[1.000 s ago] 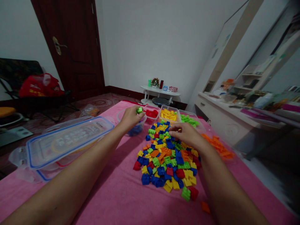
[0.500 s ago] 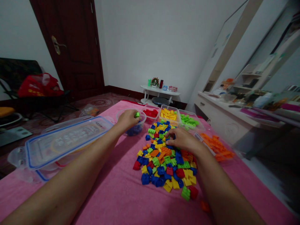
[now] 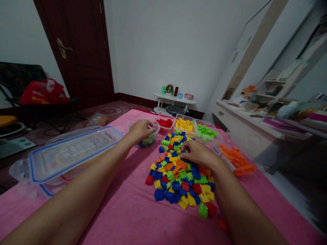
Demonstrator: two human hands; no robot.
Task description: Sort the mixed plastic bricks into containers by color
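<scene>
A heap of mixed plastic bricks (image 3: 181, 177) in blue, yellow, green, red and orange lies on the pink cloth (image 3: 122, 211). My left hand (image 3: 140, 131) hangs over the rim of a round clear bowl (image 3: 154, 136), fingers loosely spread. A green brick (image 3: 147, 140) lies in the bowl beneath it, among blue ones. My right hand (image 3: 198, 153) rests on the far side of the heap. Its fingertips are pinched on a blue brick (image 3: 183, 153) at the top of the pile.
Clear tubs behind the heap hold red bricks (image 3: 165, 123), yellow bricks (image 3: 184, 125), green bricks (image 3: 206, 132) and orange bricks (image 3: 236, 159). A stack of clear lids with blue rims (image 3: 74, 151) lies at the left. A white dresser (image 3: 245, 129) stands at the right.
My left hand carried a green brick down to the round bowl and let it go there. My right hand lowered onto the heap and closed its fingertips.
</scene>
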